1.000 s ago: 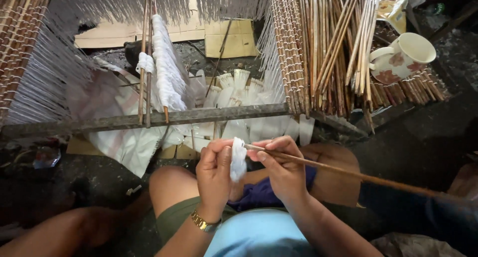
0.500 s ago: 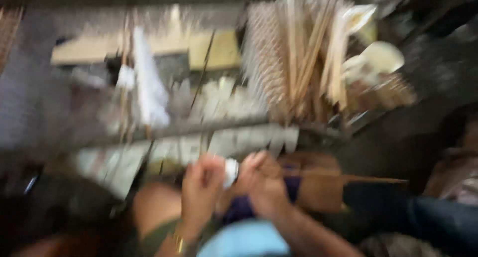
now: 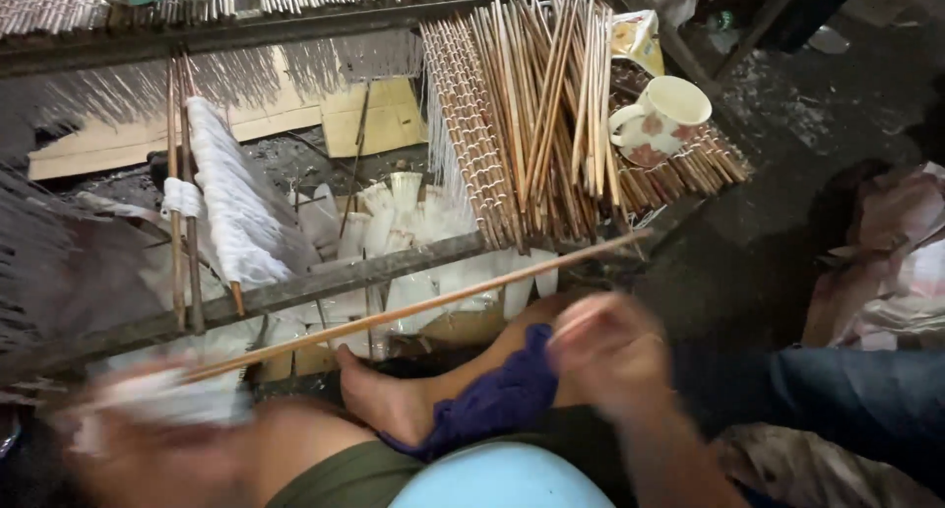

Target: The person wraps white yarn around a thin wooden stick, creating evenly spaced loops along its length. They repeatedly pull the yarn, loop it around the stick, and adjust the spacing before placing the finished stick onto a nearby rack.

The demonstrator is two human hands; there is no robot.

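Observation:
My left hand (image 3: 128,449) is a blur at the lower left, closed around the white thread-wound end (image 3: 167,400) of a long bamboo stick (image 3: 423,306). The stick slants up to the right across the wooden loom beam (image 3: 295,291). Above my knee, my right hand (image 3: 610,355) is also blurred, fingers curled; whether it pinches a thread is unclear. A purple cloth (image 3: 492,400) lies on my lap beside my bare foot (image 3: 384,400).
A mat of bamboo sticks (image 3: 532,124) lies on the loom at the upper right, with a flowered cup (image 3: 664,119) on it. A white thread bundle on two sticks (image 3: 231,213) hangs left of centre. Warp threads (image 3: 59,262) fan out at left. Another person's blue sleeve (image 3: 847,400) is at right.
My hands, close together at the white thread a second ago, have moved apart. The left hand swung out to the left with the stick's wound end. The view has shifted.

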